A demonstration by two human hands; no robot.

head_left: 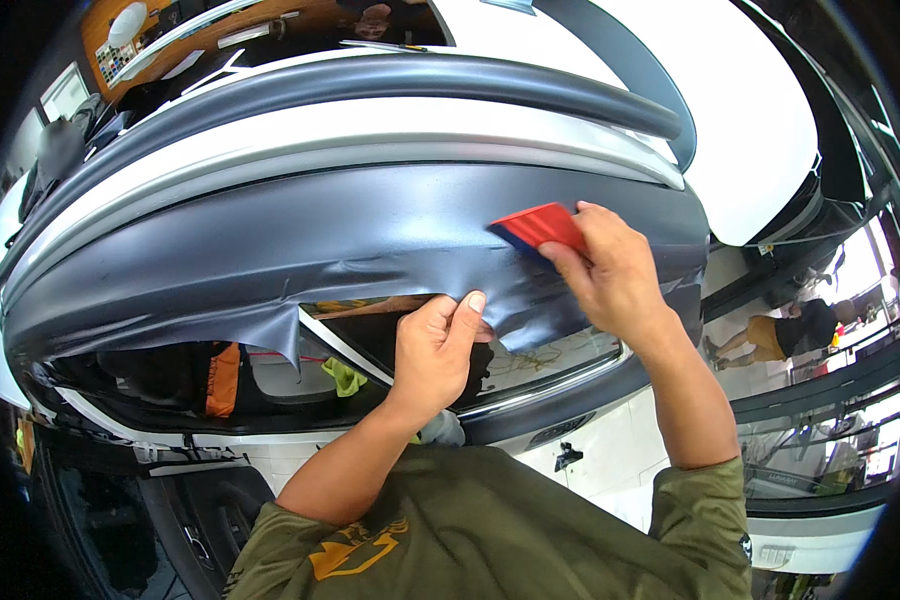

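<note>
A sheet of dark grey satin vinyl film (pixel 360 215) lies along the upper side of a white car. Its loose lower edge hangs in wrinkles and flaps over the door and window openings. With thumb and curled fingers, my left hand (pixel 433 352) pinches that edge near the middle. My right hand (pixel 615 270) grips a red squeegee (pixel 550 224) with a dark blue edge, tilted over the film to the right. The squeegee's dark edge is at the film; whether it presses on it I cannot tell.
A dark roof rail (pixel 400 78) curves above the film. At lower left a car door (pixel 205 520) stands open. A green cloth (pixel 344 378) and an orange item (pixel 222 380) show inside the car. Another person (pixel 795 330) is at the far right, near another vehicle (pixel 820 500).
</note>
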